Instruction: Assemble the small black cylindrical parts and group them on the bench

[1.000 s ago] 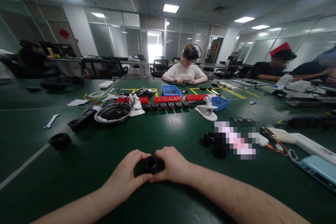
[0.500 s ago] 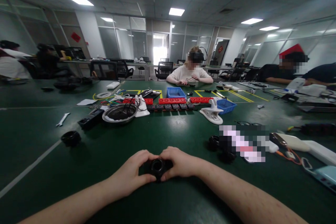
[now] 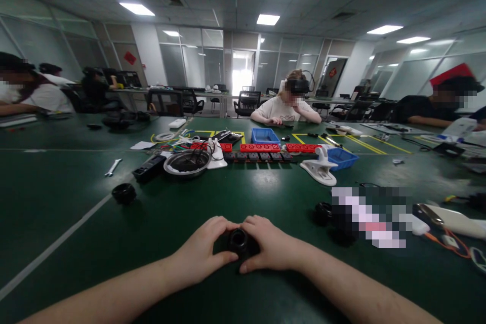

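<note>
A black round part (image 3: 238, 239) is pinched between both hands just above the green table (image 3: 170, 223), near its front edge. The left hand (image 3: 201, 255) is curled against its left side, the right hand (image 3: 269, 248) against its right, with the fingertips closed in over it. Any marking on it is too small to be read. Similar black parts (image 3: 123, 193) (image 3: 322, 212) are seen well apart to either side, and a metal bowl (image 3: 187, 162) farther back.

— Home or workplace?
— Workplace: open-plan office turned assembly workshop. Glass partition walls (image 3: 190, 63) at the far end, grid ceiling with panel lights (image 3: 268, 19), office chairs (image 3: 246, 104) behind.
— And the workshop side?
— Long green work table (image 3: 76, 187) with taped lines, strewn with red power strips (image 3: 260, 147), blue bins (image 3: 266, 135), a wrench (image 3: 113, 167); seated workers (image 3: 284, 109) far, left and right.
</note>
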### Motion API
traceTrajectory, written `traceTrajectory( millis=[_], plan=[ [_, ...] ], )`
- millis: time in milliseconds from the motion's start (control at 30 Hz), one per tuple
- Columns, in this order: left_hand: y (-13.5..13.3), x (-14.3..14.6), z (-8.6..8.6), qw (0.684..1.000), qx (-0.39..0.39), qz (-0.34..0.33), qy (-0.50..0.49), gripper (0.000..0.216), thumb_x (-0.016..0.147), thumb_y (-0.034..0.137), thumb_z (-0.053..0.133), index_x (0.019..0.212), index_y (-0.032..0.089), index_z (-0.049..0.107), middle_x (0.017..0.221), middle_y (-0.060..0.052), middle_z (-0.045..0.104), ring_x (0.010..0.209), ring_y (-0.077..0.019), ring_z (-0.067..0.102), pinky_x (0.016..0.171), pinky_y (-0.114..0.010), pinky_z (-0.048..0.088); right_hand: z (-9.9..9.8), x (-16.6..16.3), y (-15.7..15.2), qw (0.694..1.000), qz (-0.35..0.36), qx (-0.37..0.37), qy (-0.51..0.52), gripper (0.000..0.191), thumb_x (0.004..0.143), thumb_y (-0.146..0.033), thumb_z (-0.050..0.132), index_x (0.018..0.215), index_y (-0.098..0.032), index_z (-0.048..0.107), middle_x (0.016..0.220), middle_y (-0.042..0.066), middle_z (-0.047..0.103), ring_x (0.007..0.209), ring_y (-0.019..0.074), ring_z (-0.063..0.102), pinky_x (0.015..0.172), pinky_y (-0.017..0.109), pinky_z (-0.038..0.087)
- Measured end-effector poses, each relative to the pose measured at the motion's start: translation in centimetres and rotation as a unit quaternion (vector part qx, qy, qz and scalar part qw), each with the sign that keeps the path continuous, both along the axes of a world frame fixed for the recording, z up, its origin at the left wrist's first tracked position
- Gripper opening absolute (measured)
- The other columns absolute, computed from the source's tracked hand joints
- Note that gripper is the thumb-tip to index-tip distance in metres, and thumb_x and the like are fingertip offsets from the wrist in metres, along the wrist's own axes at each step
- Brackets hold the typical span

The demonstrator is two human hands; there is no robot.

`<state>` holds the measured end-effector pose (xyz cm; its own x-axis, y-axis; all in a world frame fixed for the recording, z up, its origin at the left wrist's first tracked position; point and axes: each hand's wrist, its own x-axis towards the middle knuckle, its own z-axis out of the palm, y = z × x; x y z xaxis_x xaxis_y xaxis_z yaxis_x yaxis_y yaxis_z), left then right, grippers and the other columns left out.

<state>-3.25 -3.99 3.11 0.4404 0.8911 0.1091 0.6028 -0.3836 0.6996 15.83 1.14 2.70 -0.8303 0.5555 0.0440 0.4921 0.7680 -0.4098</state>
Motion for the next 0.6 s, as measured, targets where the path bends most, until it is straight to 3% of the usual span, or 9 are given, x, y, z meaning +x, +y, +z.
traceTrajectory(
  millis=[100, 200, 300, 400, 500, 600],
  plan=[
    [0.2, -0.2, 0.0, 1.0, 0.001, -0.022, -0.006, 0.035, 0.071, 0.02, 0.062, 0.105, 0.024, 0.052, 0.097, -0.001, 0.055, 0.091, -0.0187, 0.05, 0.08, -0.03, 0.039, 0.1, 0.5, 0.9, 0.998, 0.03, -0.057, -0.001, 0.036, 0.063, -0.038, 0.07, 0.09, -0.018, 0.057, 0.081, 0.0, 0.054, 0.077, 0.0155, 0.049, 0.066, 0.024, 0.037],
    [0.1, 0.0, -0.1, 1.0, -0.005, -0.008, -0.002, 0.035, 0.069, 0.02, 0.064, 0.102, 0.023, 0.054, 0.093, -0.001, 0.055, 0.088, -0.0191, 0.05, 0.077, -0.03, 0.039, -0.1, 0.2, 0.8, 0.997, -0.009, -0.079, -0.001, 0.034, 0.059, -0.038, 0.073, 0.081, -0.017, 0.057, 0.073, -0.002, 0.053, 0.068, 0.013, 0.049, 0.057, 0.02, 0.034],
    [-0.1, 0.3, -0.1, 1.0, -0.003, 0.029, 0.001, 0.032, 0.067, 0.02, 0.064, 0.097, 0.021, 0.054, 0.091, -0.001, 0.053, 0.087, -0.0196, 0.05, 0.075, -0.031, 0.04, -0.4, -0.7, -0.3, 0.996, -0.084, -0.03, -0.022, 0.043, 0.055, -0.051, 0.071, 0.075, -0.016, 0.055, 0.069, -0.001, 0.054, 0.062, 0.0134, 0.048, 0.052, 0.022, 0.032],
    [-0.2, 0.5, -0.3, 0.999, 0.002, 0.054, -0.001, 0.029, 0.066, 0.017, 0.063, 0.093, 0.02, 0.053, 0.09, -0.001, 0.052, 0.086, -0.0196, 0.05, 0.075, -0.031, 0.041, -0.4, -1.4, -1.3, 0.988, -0.136, 0.055, -0.05, 0.049, 0.058, -0.061, 0.062, 0.074, -0.015, 0.055, 0.069, 0.003, 0.056, 0.065, 0.0176, 0.05, 0.06, 0.028, 0.034],
    [0.0, 0.3, -0.4, 0.999, 0.004, 0.042, -0.005, 0.031, 0.066, 0.017, 0.063, 0.095, 0.021, 0.053, 0.091, -0.001, 0.052, 0.086, -0.0193, 0.05, 0.076, -0.031, 0.04, -0.1, -1.2, -1.3, 0.99, -0.114, 0.071, -0.046, 0.055, 0.055, -0.066, 0.061, 0.078, -0.015, 0.055, 0.076, 0.005, 0.057, 0.072, 0.0207, 0.051, 0.067, 0.033, 0.035],
    [0.3, -0.2, -0.3, 1.0, 0.002, -0.006, -0.008, 0.036, 0.069, 0.018, 0.063, 0.102, 0.023, 0.051, 0.096, -0.001, 0.053, 0.089, -0.019, 0.05, 0.079, -0.031, 0.04, 0.2, -0.4, -0.4, 0.999, -0.047, 0.021, -0.015, 0.057, 0.057, -0.06, 0.065, 0.093, -0.018, 0.054, 0.087, 0.004, 0.056, 0.08, 0.02, 0.049, 0.07, 0.031, 0.036]
  ],
)
